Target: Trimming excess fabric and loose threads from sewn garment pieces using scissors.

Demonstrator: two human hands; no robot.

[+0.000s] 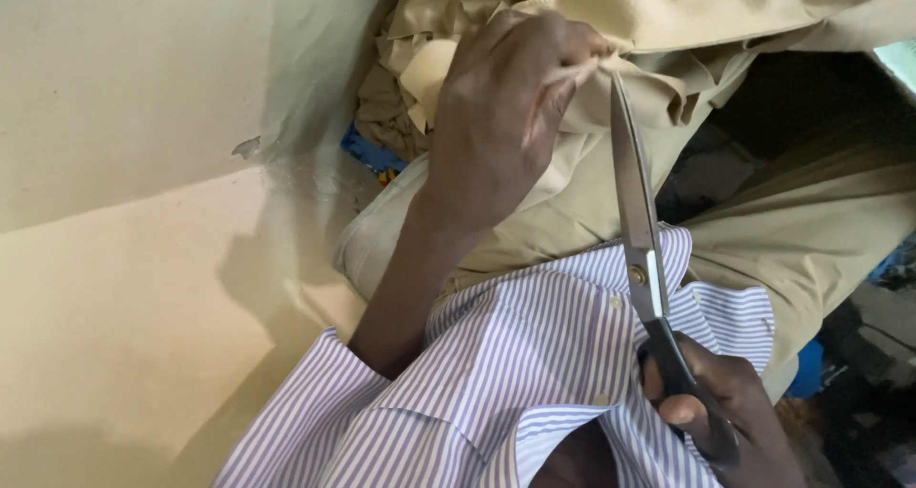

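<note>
My left hand (506, 116) pinches a fold of khaki cloth (668, 30) near the top of the view, pulling it taut. In my right hand (720, 407), at the lower right, is a pair of long steel scissors (637, 221) with black handles. The blades are nearly closed and point up, their tip touching the cloth right beside my left fingers. My sleeves are striped white and purple (496, 373).
A cream-coloured wall (124, 211) fills the left side. More khaki fabric (811, 230) is heaped at the right, with dark and blue items (377, 159) beneath it. A dark gap (792, 106) lies behind the pile.
</note>
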